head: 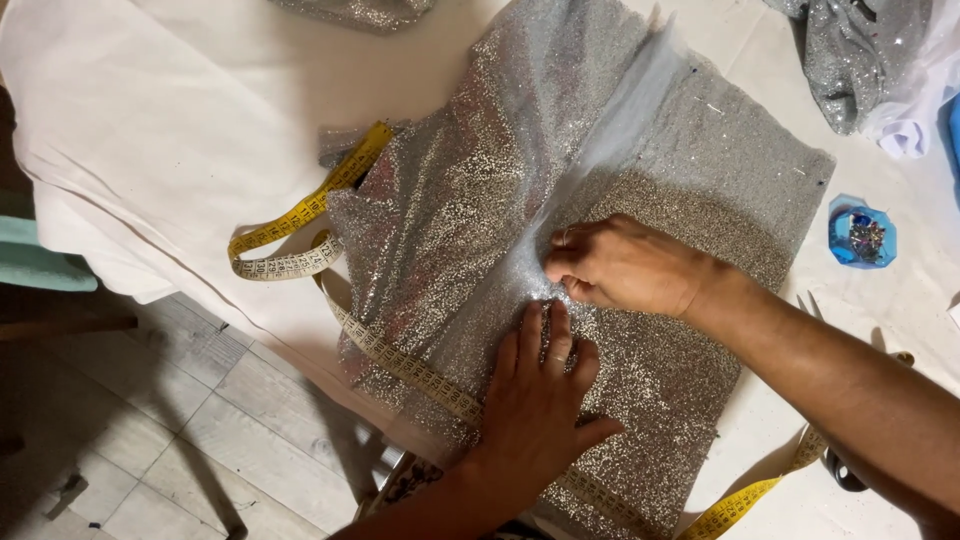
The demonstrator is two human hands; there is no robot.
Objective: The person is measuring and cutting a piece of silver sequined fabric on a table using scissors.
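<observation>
Sequinned fabric (600,250) under hands; tape measure (300,215), pin box (861,233) beside.

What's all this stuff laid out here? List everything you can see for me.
Sequinned fabric: one large piece, silver, spread across the table's middle.
Tape measure: one, yellow, looping from the fabric's left edge and passing under it to the lower right.
Pin container: one, blue, right of the fabric.
More silver fabric: one bundle, top right corner; another scrap at the top edge.
Table cover: one, white.
Floor: grey planks, lower left.
Left hand: flat on the fabric.
Right hand: fingers pinching the fabric.
</observation>
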